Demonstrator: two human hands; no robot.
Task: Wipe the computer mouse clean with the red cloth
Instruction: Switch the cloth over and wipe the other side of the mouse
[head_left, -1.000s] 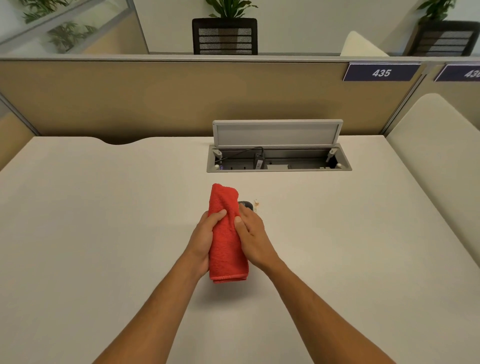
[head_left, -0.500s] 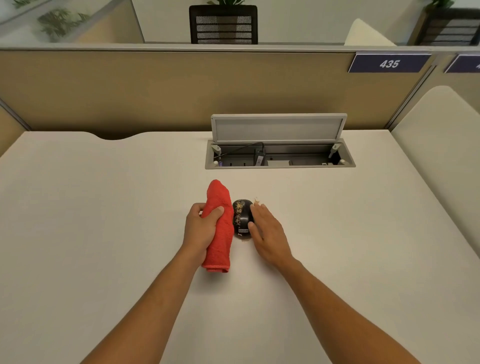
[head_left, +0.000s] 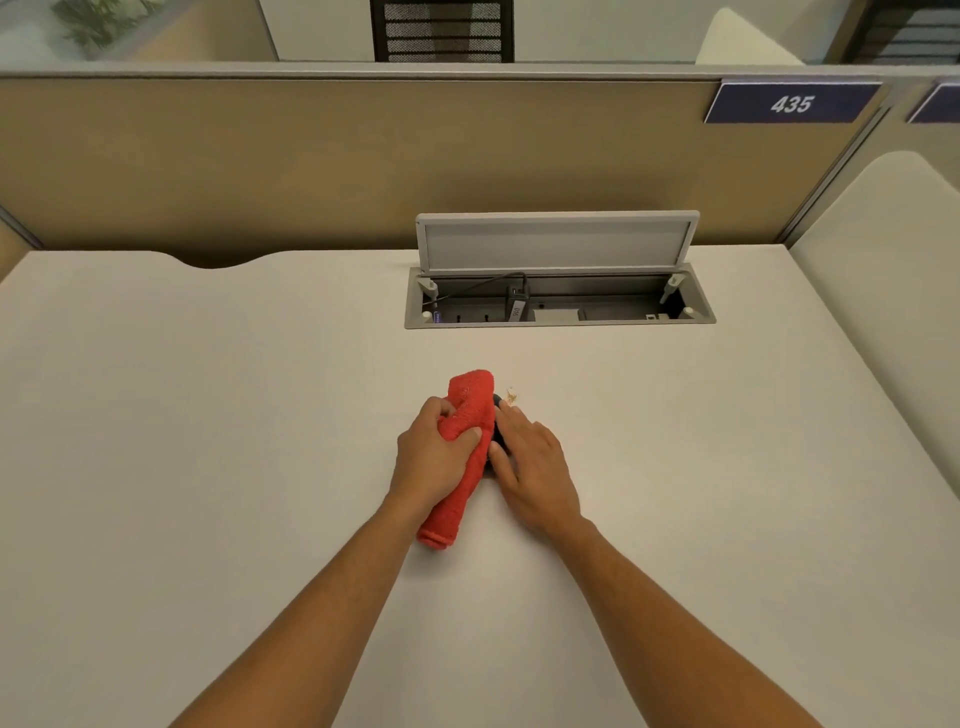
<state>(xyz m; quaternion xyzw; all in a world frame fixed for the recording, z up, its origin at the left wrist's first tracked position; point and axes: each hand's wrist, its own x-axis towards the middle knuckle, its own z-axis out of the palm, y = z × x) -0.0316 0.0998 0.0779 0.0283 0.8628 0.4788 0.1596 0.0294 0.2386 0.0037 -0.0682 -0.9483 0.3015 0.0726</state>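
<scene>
My left hand (head_left: 434, 457) grips a rolled red cloth (head_left: 465, 457) near its upper half and presses it over the black computer mouse (head_left: 497, 422). Only a thin dark sliver of the mouse shows between the cloth and my right hand (head_left: 535, 462). My right hand lies against the mouse's right side with its fingers around it, steadying it on the white desk (head_left: 208, 467). The cloth's lower end rests on the desk below my left hand.
A small brownish smudge (head_left: 511, 397) marks the desk just beyond the mouse. An open grey cable hatch (head_left: 558, 293) with its lid raised sits further back. A tan partition wall (head_left: 311, 166) bounds the desk's far edge; a second desk (head_left: 893, 291) lies at right.
The cloth has swung right over the mouse, which was in plain sight half a second ago and is now almost covered. My right hand stays at the mouse's right side.
</scene>
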